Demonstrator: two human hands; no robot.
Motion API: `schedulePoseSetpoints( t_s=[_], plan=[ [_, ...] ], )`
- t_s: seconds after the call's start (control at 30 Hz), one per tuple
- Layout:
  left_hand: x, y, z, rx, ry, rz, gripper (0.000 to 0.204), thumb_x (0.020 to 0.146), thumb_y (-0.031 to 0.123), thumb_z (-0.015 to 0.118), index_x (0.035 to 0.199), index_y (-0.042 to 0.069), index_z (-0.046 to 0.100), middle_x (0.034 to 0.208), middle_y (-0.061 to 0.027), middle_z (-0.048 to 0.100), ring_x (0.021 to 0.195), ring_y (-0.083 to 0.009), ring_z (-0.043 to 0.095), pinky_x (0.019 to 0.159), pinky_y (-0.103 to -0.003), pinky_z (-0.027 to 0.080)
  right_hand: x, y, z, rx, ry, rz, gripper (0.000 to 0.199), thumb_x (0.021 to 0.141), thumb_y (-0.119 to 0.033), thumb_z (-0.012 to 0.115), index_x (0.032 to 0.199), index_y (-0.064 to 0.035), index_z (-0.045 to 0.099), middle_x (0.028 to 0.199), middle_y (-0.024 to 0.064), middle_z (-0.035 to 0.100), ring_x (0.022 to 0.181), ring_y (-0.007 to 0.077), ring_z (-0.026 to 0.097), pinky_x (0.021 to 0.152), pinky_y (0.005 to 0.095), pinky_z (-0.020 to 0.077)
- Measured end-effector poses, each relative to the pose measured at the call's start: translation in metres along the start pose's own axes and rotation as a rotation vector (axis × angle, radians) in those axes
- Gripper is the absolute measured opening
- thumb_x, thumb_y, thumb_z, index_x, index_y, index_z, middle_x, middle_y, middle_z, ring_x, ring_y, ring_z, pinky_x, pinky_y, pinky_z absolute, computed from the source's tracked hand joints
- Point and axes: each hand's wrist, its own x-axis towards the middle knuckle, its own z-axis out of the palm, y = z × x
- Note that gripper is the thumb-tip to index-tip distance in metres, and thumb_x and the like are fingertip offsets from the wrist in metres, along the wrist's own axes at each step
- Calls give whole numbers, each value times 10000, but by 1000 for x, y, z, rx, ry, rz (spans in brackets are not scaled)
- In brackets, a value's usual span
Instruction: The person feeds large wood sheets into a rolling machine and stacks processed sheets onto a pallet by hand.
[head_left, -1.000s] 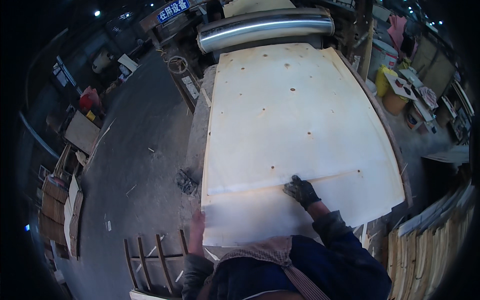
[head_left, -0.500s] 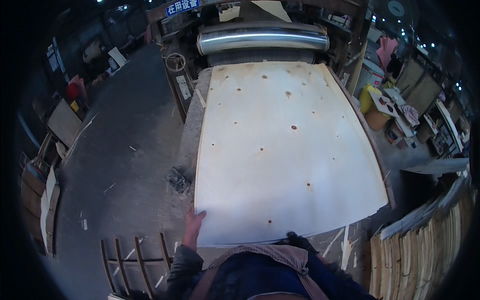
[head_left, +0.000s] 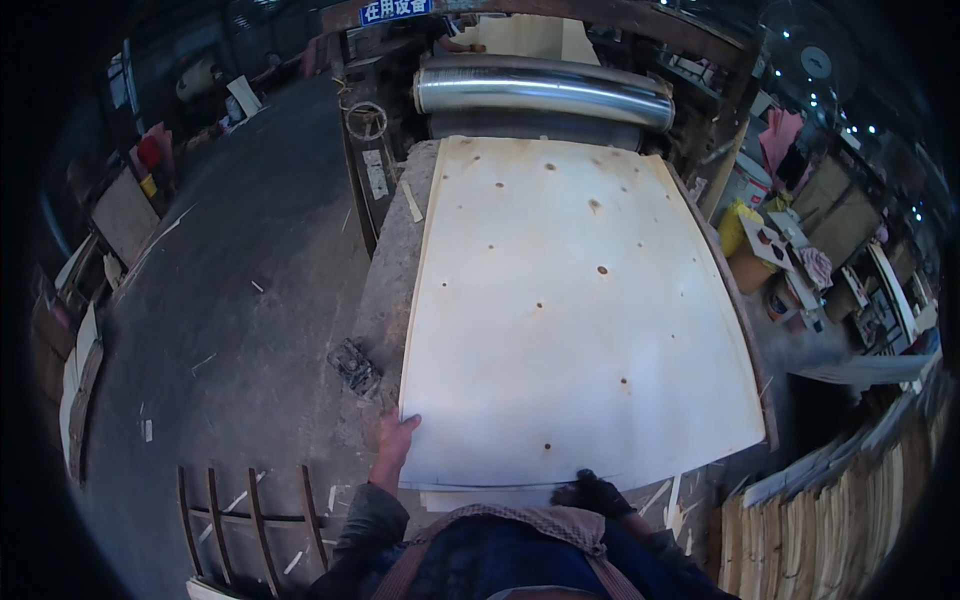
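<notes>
Veneer sheet (head_left: 560,345) meets one bare hand (head_left: 396,440) and one gloved hand (head_left: 596,494).

The wood sheet (head_left: 575,330) lies on the surface (head_left: 392,260), its far end before the roller (head_left: 545,92). A second sheet (head_left: 480,499) juts from beneath its near edge. The left hand (head_left: 394,440) is at the near left corner, the right hand (head_left: 598,494) at the near edge, right of the middle. A clump (head_left: 354,367) sits left of the sheet. On the floor (head_left: 240,350), a barred rack (head_left: 262,520) stands near left; stacked boards (head_left: 830,530) stand near right, with a sack (head_left: 735,228) farther back.
</notes>
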Motion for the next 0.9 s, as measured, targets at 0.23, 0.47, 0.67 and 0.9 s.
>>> schedulePoseSetpoints(
  t_s=[0.23, 0.47, 0.67, 0.9],
  plan=[
    [12, -31, 9, 216, 79, 51, 331, 703, 110, 620, 982, -49, 537, 819, -134, 617, 735, -176, 585, 668, -313, 456, -25, -25, -26, 95, 24, 31, 353, 774, -332, 586, 971, -44, 535, 752, 149, 604, 715, 283, 599, 632, 347, 476],
    [-15, 22, 10, 461, 221, 72, 433, 688, 125, 628, 1081, -14, 514, 904, -157, 614, 848, -212, 586, 741, -329, 447, -2, -124, 5, -1143, 191, -753, 186, 817, -86, 513, 969, 21, 521, 817, 104, 583, 731, 189, 581, 641, 308, 499],
    [-65, 16, 6, 480, 483, 61, 440, 763, 126, 564, 1167, 8, 434, 1126, -172, 503, 1019, -270, 509, 849, -335, 415, 55, -156, 49, -396, -102, -412, 291, 838, -142, 468, 1062, 44, 465, 783, 167, 580, 720, 268, 590, 701, 369, 516],
    [-270, -50, -10, 399, 915, -296, 342, 783, 162, 548, 1078, -4, 495, 984, -169, 568, 896, -289, 568, 761, -359, 451, 80, -111, 93, -635, -477, -208, 449, 813, -314, 552, 1081, 35, 464, 850, 145, 546, 806, 275, 563, 761, 427, 482]
  ],
)
